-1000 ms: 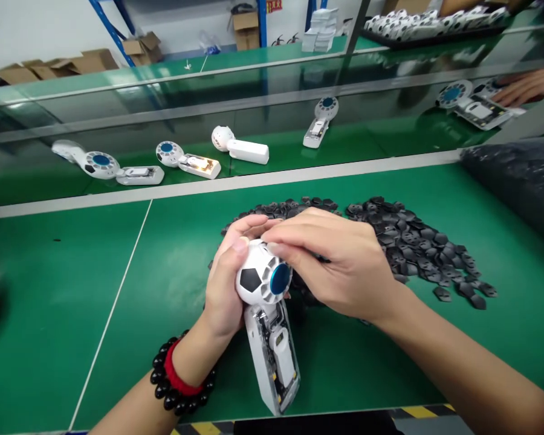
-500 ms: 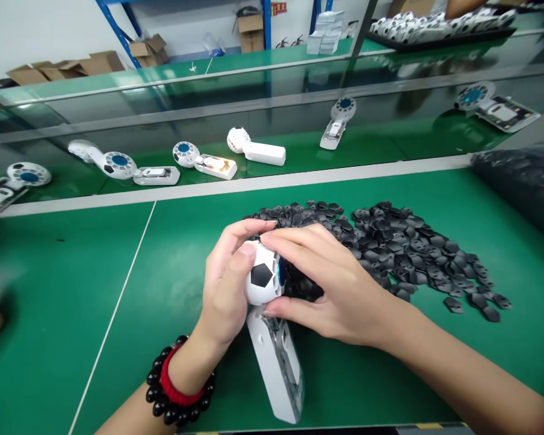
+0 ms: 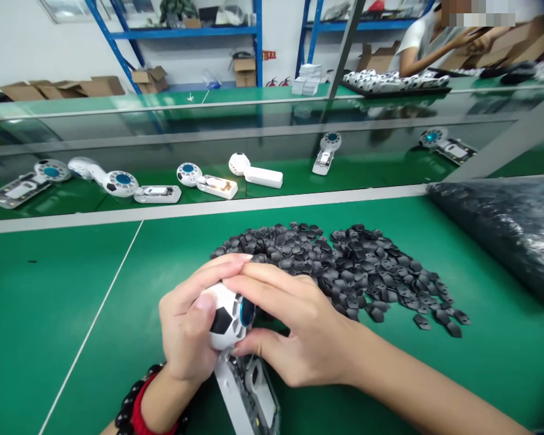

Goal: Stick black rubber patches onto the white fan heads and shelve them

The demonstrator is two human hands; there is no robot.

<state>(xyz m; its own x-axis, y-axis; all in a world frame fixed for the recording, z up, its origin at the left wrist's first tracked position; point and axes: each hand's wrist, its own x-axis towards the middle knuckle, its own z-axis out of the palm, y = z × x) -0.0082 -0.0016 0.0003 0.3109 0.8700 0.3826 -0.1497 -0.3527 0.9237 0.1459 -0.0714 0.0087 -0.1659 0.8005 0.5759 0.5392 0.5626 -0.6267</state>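
Nearest us, a football-headed device (image 3: 231, 386) is held above the near bench (image 3: 163, 248), its ball between both hands: the left hand (image 3: 185, 326) cups one side, while the right hand (image 3: 294, 332) spans the other, thumb below. We judge the step in hand to be pressing or steadying the ball; the next move calls for firm, even support. Beyond lie black pieces (image 3: 290, 248); on the far wall, a red sign (image 3: 269, 55) bears writing we cannot read.

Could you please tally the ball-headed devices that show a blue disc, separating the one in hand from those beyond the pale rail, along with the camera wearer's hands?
Device in hand: 1
Devices beyond the pale rail: 5
Camera wearer's hands: 2, the left hand and the right hand
Total: 8
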